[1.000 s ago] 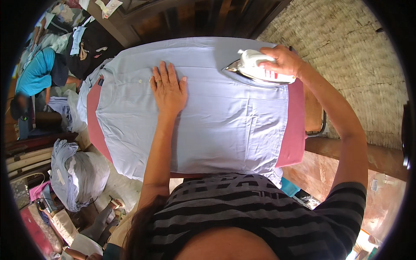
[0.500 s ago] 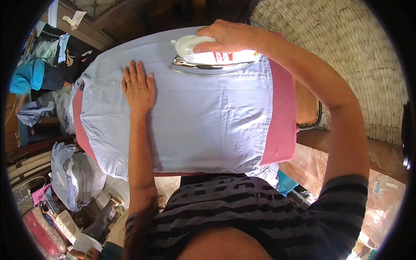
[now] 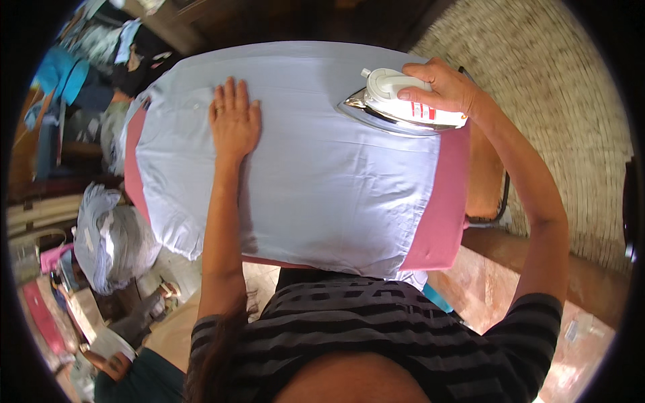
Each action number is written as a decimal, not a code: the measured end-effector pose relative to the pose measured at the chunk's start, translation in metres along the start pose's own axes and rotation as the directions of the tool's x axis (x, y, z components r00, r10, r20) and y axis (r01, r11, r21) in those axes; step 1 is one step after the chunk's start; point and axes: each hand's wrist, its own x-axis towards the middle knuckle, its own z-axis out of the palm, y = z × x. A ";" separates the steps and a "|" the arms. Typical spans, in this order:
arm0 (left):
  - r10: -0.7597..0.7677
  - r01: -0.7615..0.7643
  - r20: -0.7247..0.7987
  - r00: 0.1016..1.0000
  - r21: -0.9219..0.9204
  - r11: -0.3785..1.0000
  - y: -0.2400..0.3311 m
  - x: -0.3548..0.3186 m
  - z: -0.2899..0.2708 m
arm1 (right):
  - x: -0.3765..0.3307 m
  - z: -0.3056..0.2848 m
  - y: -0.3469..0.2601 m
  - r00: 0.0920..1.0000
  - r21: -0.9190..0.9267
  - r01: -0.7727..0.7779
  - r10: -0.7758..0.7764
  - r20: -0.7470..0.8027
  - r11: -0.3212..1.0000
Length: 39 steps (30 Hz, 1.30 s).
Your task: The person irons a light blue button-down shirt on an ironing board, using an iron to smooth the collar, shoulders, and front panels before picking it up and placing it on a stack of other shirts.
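Observation:
A light blue shirt [image 3: 316, 181] lies spread over a pink ironing board [image 3: 447, 201], its collar end at the left. Flat on the cloth near that end rests my left hand [image 3: 234, 124], fingers stretched out. My right hand [image 3: 440, 86] grips the handle of a white clothes iron [image 3: 403, 104] with a shiny metal base. The iron sits at the right edge of the shirt, its tip pointing left and its heel reaching over the pink cover. Small creases show in the cloth below the iron, towards me.
At the lower left stands a bundle of light clothes [image 3: 117, 238]. Heaped clothes and a turquoise cloth [image 3: 64, 74] lie at the far left. Another person's hand [image 3: 111, 363] shows at the bottom left. A woven mat wall [image 3: 531, 80] rises at the right, beside the board's dark metal frame [image 3: 502, 201].
My right hand has slid the iron to the right, onto the shirt's edge. My left hand stays flat at about the same spot on the cloth. The whole view has shifted slightly.

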 end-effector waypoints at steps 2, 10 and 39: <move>-0.036 0.031 -0.063 0.997 -0.083 0.996 -0.001 0.000 -0.002 | 0.025 0.008 -0.020 1.000 0.070 0.008 -0.007 -0.022 0.997; -0.302 0.302 0.016 0.953 -0.098 0.948 -0.013 -0.059 -0.045 | 0.087 0.048 -0.099 0.990 0.182 -0.012 0.037 -0.135 0.983; -0.651 0.476 -0.064 0.756 -0.630 0.614 -0.258 -0.059 -0.066 | 0.187 0.131 -0.287 0.985 0.212 -0.062 0.094 -0.142 0.975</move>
